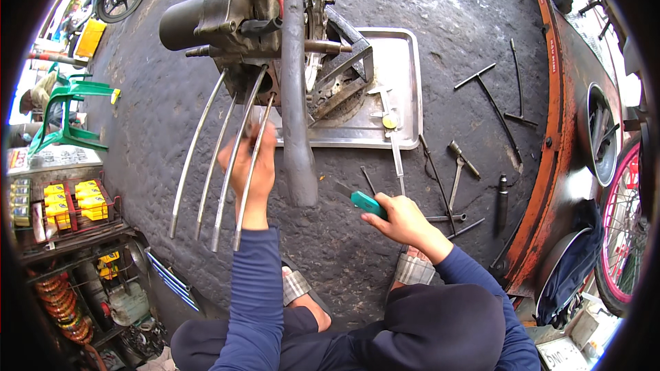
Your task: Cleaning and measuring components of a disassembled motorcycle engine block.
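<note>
Fingers of the left hand point(251, 168) close around 1 of 4 long metal studs point(206, 165) sticking out of the engine block point(240, 20), which is raised above the dark oily ground point(440, 14). The right hand point(402, 220) is clenched on the green handle of a bladed tool point(361, 200), its tip pointing toward the engine. Behind the engine lies a metal tray point(405, 69), and T-handle wrenches point(495, 103) lie scattered on the ground to the right.
</note>
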Motion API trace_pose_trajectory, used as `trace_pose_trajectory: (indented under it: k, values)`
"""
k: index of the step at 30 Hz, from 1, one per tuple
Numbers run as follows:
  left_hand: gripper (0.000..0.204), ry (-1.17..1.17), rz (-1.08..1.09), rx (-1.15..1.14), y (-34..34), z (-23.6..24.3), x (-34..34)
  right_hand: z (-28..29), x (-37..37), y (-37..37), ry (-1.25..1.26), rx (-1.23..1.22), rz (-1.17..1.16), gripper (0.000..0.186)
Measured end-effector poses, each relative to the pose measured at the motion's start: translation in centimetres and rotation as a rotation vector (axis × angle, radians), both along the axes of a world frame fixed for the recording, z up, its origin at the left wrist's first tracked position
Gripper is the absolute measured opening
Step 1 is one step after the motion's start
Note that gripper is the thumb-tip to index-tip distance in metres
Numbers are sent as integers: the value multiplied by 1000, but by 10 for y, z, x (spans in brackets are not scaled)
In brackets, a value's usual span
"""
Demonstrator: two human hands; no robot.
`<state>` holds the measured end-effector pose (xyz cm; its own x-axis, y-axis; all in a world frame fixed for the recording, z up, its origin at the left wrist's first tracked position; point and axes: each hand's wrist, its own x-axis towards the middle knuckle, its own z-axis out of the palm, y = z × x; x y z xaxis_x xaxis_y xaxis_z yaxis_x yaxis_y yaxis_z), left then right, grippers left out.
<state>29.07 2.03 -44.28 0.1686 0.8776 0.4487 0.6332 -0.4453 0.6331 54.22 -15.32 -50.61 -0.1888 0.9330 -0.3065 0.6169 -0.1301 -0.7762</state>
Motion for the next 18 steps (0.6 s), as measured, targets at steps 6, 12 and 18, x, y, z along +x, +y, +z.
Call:
trace_pose_trajectory:
  k: [6, 12, 18]
  values:
    - [6, -18, -199, -65, -23, -14, 16, -3, 31, -28, 204, -70, -424, 35]
    - [47, -389, -1011, -1031, -105, -37, 93, -19, 109, -60, -128, -165, -859, 35]
    - [114, -770, -1479, -1527, -204, 10, 141, 26, 131, -81, -449, 387, -791, 40]
